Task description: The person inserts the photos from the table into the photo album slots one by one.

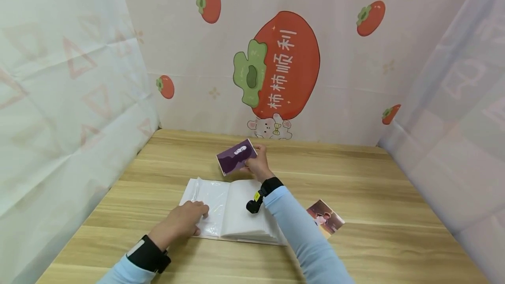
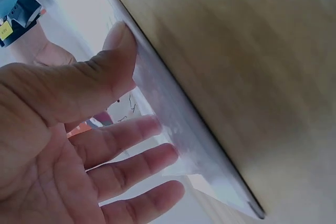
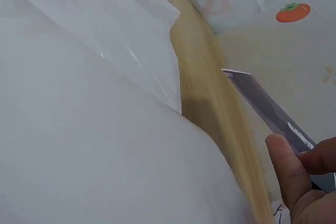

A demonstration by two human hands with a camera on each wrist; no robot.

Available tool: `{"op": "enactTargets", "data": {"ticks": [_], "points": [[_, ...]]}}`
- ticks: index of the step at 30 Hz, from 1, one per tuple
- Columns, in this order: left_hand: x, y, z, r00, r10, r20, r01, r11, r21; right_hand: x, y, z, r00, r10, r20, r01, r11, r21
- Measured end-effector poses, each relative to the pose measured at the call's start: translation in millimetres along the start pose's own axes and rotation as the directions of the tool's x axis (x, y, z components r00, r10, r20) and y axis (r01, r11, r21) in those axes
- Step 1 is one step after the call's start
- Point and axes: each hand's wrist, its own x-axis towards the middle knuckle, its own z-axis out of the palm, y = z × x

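Note:
A white photo album [image 1: 215,214] with clear plastic sleeves lies spread on the table. On its left page rests my left hand [image 1: 181,220]; the left wrist view shows thumb and fingers [image 2: 126,177] extended, tips at the plastic-covered page [image 2: 173,103]. My right hand [image 1: 259,164] pinches a purple photo card [image 1: 232,157] by its right end, beyond the album's far edge. That card [image 3: 273,108] is seen nearly edge-on in the right wrist view, between thumb and fingers, with a whitish print on it. My right forearm hides part of the album's right page.
A second photo card [image 1: 326,218], reddish-brown, lies on the wooden table [image 1: 367,187] right of the album, partly behind my right sleeve. White cloth walls with persimmon prints stand at the back [image 1: 339,113] and both sides.

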Motion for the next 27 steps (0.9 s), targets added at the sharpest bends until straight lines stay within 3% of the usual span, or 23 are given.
{"op": "enactTargets", "data": {"ticks": [6,15,25,27], "points": [[-2.8,-2.5,3.3,0.999,0.019,-0.026,-0.019,1.0,-0.005,-1.4,5.8,11.8,1.0,-0.029,0.008,0.029,1.0,-0.011],[-2.2,-3.6,6.5,0.995,0.082,-0.055,-0.082,0.997,-0.001,-5.5,16.4,26.1,0.999,-0.036,-0.025,0.032,0.987,-0.156],[-2.0,-4.6,4.9,0.982,0.176,-0.071,-0.174,0.984,0.025,-3.3,22.1,28.1,0.999,-0.052,-0.004,0.052,0.997,-0.065],[-2.0,-4.6,5.3,0.984,0.166,-0.063,-0.165,0.986,0.016,-3.6,23.1,28.4,0.999,-0.043,0.001,0.043,0.997,-0.061]]}}
